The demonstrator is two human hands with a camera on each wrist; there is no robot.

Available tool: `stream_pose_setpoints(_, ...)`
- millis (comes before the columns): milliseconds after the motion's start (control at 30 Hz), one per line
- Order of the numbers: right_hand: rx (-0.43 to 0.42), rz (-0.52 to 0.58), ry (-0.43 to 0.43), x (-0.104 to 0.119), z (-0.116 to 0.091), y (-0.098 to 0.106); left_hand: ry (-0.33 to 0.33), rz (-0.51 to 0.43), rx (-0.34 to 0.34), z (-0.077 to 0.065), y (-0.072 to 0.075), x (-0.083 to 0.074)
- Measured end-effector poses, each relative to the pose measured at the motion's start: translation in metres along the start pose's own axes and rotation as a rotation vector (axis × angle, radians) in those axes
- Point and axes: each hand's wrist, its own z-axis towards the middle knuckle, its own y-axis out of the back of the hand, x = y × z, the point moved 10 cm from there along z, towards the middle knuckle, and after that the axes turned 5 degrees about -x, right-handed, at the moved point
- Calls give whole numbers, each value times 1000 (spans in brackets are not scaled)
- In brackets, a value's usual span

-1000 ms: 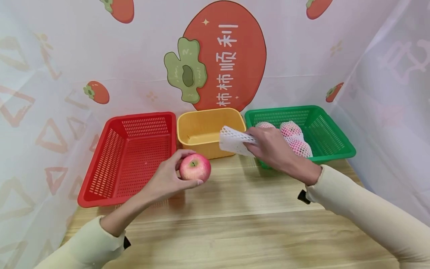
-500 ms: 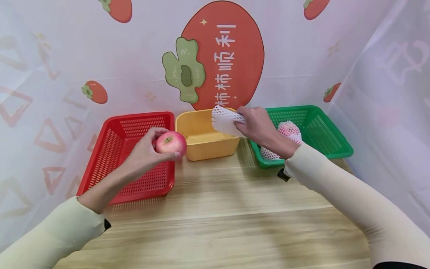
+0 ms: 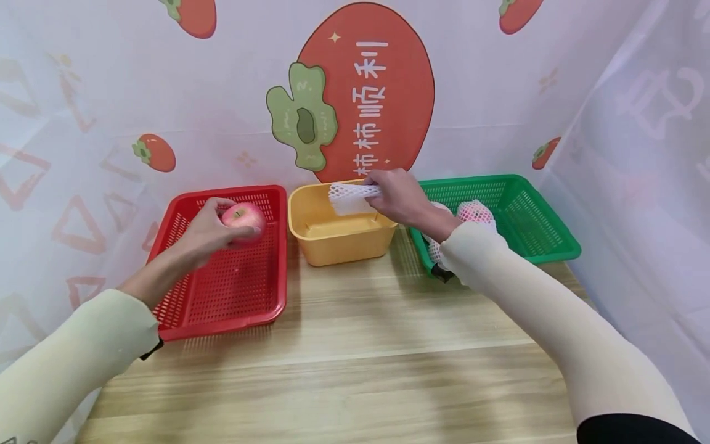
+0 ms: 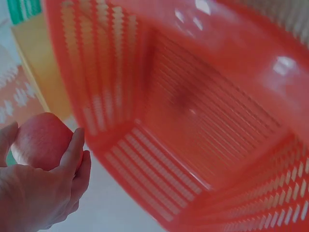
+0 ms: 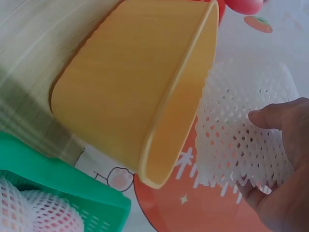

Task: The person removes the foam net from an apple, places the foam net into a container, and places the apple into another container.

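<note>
Over the red basket [image 3: 283,271], my left hand [image 3: 208,231] grips a bare pink-red apple [image 3: 246,222] with thumb and fingers curled round its sides. The left wrist view shows the apple [image 4: 42,141] held above the rim level, beside the basket's slotted wall. My right hand [image 3: 400,196] pinches a white foam fruit net [image 3: 349,198] at one end, and the net hangs over the yellow bin [image 3: 344,248]. In the right wrist view, the flattened net [image 5: 241,130] shows between thumb and fingers, just off the bin's opening.
At the right stands a green basket [image 3: 574,250] holding several apples in foam nets [image 3: 475,213], partly hidden by my right forearm. All the containers stand in a row on a wooden table [image 3: 355,357], against a printed cloth backdrop [image 3: 222,92].
My left hand has carried the apple left and away from me, from before the yellow bin to over the red basket. My right hand has moved the net left over the yellow bin.
</note>
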Motion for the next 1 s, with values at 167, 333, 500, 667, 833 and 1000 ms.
stream_pose_setpoints(167, 49, 4, -5, -4, 3, -14, 11, 65, -18, 13, 14, 18)
stream_pose_setpoints(333, 78, 9, -7, -8, 5, -25, 28, 85, -24, 26, 22, 29)
stream_pose_setpoints(500, 117, 16, -24, -12, 5, -36, 83, 124, -42, 36, 26, 44)
stream_pose_setpoints(667, 169, -4, -18, -13, 3, -46, 158, 200, -60, 45, 35, 62)
stream_pose_setpoints(833, 183, -39, 36, -10, -1, -46, 198, 241, -44, 54, 44, 79)
stream_pose_setpoints(1000, 166, -61, 74, -9, -5, -37, 230, 251, -52, 60, 52, 91)
